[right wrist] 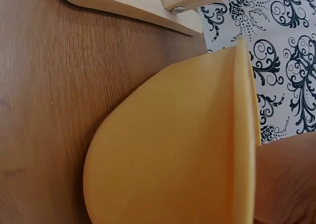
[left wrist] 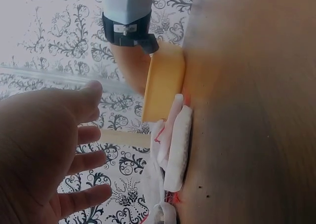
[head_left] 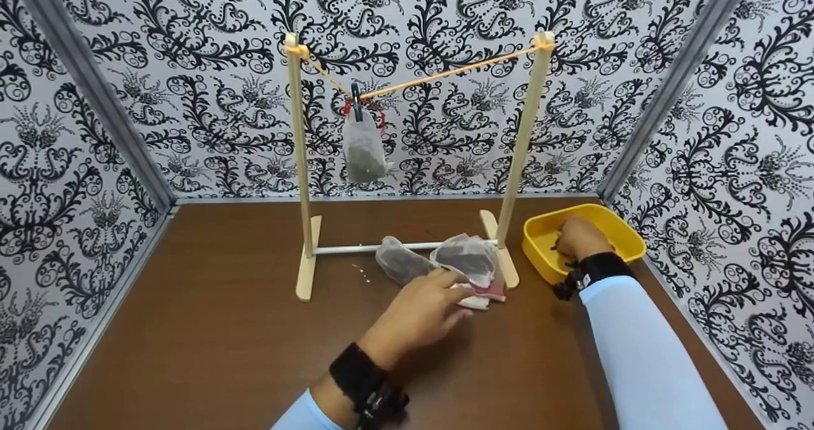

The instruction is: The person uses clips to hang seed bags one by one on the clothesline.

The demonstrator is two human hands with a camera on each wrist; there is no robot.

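Observation:
My left hand (head_left: 423, 306) hovers at a pile of small mesh bags, its fingers loosely extended and holding nothing in the left wrist view. The pile has whitish see-through bags (head_left: 467, 258) and a pinkish one (head_left: 493, 290), lying by the rack's foot. My right hand (head_left: 582, 238) reaches down into a yellow tub (head_left: 540, 268), near small dark items; the tub's wall hides its fingers in the right wrist view. A filled white mesh bag (head_left: 364, 147) with red string hangs from the orange cord (head_left: 445, 74), held by a dark clothespin (head_left: 356, 102).
The cord sags between two wooden posts (head_left: 525, 144) on flat feet (head_left: 306, 271). A white rod (head_left: 346, 249) joins them low down. Tiny white bits (head_left: 362, 273) lie on the brown table (head_left: 222, 328). Patterned walls (head_left: 222, 131) enclose the back and sides.

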